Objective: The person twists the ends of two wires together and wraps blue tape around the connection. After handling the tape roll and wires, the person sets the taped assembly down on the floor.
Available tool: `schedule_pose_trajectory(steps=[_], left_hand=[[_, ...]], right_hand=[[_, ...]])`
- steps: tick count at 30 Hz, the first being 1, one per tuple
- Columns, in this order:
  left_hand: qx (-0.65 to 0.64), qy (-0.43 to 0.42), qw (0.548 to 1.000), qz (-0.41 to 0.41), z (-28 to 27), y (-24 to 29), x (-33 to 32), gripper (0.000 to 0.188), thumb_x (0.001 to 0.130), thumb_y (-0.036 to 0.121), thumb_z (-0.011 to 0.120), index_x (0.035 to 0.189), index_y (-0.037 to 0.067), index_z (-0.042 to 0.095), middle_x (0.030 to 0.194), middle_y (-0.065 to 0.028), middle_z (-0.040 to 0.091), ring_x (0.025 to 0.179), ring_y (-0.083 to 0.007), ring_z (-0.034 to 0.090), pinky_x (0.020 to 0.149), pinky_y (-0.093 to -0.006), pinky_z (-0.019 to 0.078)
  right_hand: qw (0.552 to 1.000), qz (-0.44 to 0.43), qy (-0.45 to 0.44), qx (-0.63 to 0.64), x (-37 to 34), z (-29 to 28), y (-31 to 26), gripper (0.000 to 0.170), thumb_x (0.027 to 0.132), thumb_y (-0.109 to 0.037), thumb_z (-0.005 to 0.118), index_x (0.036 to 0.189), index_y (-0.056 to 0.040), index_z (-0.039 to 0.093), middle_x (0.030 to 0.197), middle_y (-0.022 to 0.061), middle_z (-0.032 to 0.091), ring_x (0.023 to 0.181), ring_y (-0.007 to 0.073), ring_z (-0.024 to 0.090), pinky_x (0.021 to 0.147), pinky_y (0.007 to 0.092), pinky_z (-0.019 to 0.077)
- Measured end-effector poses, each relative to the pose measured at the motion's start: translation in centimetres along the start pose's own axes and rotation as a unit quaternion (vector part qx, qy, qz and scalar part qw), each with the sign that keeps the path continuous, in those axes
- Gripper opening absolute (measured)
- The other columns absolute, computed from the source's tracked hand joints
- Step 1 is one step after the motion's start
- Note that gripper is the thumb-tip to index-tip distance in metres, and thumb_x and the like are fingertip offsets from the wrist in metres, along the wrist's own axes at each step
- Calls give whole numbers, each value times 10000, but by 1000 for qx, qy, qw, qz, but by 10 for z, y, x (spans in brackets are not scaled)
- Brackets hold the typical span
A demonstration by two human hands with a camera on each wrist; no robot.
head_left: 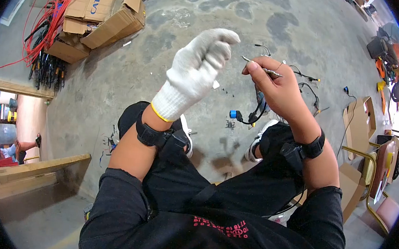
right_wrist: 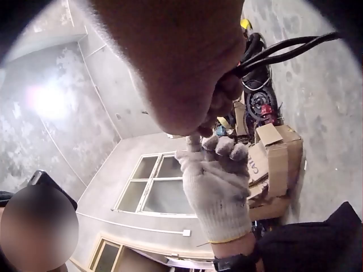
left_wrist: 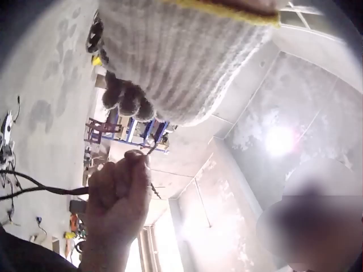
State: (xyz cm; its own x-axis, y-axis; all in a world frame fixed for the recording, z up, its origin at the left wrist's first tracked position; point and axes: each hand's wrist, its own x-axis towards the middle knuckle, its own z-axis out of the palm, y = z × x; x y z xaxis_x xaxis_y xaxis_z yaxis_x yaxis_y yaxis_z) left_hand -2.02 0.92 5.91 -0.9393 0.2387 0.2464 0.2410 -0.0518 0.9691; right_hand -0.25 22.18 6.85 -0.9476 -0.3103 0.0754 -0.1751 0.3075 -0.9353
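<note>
Grey floor point(head_left: 118, 82), twisted wire point(head_left: 273, 73) through right grip point(head_left: 277, 91)

Stained grey concrete floor point(head_left: 91, 110); pale wall point(right_wrist: 136, 150) with a white-framed, multi-paned window point(right_wrist: 151, 184); gold-framed chair point(head_left: 386, 213) at far right; bright light point(right_wrist: 48, 102) glaring against mottled grey.

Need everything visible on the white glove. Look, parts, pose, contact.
The white glove looks like knitted fabric, with a ribbed cuff ending in a yellow edge. It is worn on the left hand, raised above the grey floor, with its fingers bent and nothing visibly gripped. The cuff sits at the wrist. In the head view, a gap separates it from the bare right hand. The fingertips look somewhat greyer than the rest.
</note>
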Motion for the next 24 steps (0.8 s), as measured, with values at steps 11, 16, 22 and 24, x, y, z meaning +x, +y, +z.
schedule_pose_trajectory(steps=[11, 16, 22, 24], left_hand=[[408, -42, 838, 360, -1, 21, 1, 250, 780, 70, 772, 1017, 85, 692, 857, -79, 671, 766, -290, 659, 685, -354, 526], [381, -102, 878, 271, 0, 23, -6, 127, 833, 118, 755, 928, 73, 684, 772, -87, 657, 661, -269, 633, 638, -341, 508], [186, -84, 978, -33, 12, 20, -15, 143, 939, 158, 633, 872, 38, 675, 739, -60, 660, 675, -146, 602, 612, -304, 481], [81, -84, 989, -86, 12, 11, -14, 221, 968, 216, 623, 858, 26, 653, 694, 44, 572, 615, -81, 518, 542, -253, 423]], right_hand=[[998, -20, -44, 33, -5, 1, -6, 270, 999, -244, 612, 1006, 13, 694, 832, 40, 677, 783, 92, 569, 717, 275, 484], [996, -51, -63, -33, -4, -3, -5, 249, 987, -219, 623, 1012, 18, 695, 819, 89, 694, 754, 122, 615, 692, 295, 497], [987, -132, -34, -86, -3, 2, 0, 201, 958, -194, 640, 973, -2, 698, 824, 169, 692, 702, 287, 665, 645, 357, 510], [976, -167, -27, -134, -3, 2, 2, 161, 940, -174, 649, 935, -19, 696, 787, 178, 667, 664, 340, 637, 610, 379, 501]])
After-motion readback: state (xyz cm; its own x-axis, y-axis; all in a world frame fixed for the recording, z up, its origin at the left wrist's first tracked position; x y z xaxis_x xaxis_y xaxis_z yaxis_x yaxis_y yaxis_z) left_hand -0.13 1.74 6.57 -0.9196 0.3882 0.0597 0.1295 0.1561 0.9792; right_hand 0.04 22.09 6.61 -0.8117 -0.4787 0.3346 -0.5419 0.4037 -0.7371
